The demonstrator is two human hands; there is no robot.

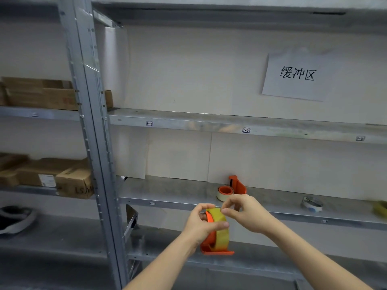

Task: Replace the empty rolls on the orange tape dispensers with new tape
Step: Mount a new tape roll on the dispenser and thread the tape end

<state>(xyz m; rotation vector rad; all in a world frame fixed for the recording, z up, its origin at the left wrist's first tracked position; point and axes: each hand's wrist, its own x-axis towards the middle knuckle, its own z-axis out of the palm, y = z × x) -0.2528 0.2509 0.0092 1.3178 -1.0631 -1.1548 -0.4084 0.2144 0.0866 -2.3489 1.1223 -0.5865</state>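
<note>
Left hand [201, 223] is clamping the orange dispenser [211, 245] w/ new yellow roll [222, 229] steady, right hand [244, 214] is pinching the tape end, prob to thread it.

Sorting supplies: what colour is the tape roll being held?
Translucent yellow tape roll on an orange dispenser; head view.

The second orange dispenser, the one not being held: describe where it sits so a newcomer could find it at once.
Look at the metal shelf below the wall sign. Near its middle, against the back wall, an orange tape dispenser lies with a thin, pale roll on its orange hub. The rolls farther right on that shelf lie loose, with no dispenser.
</note>
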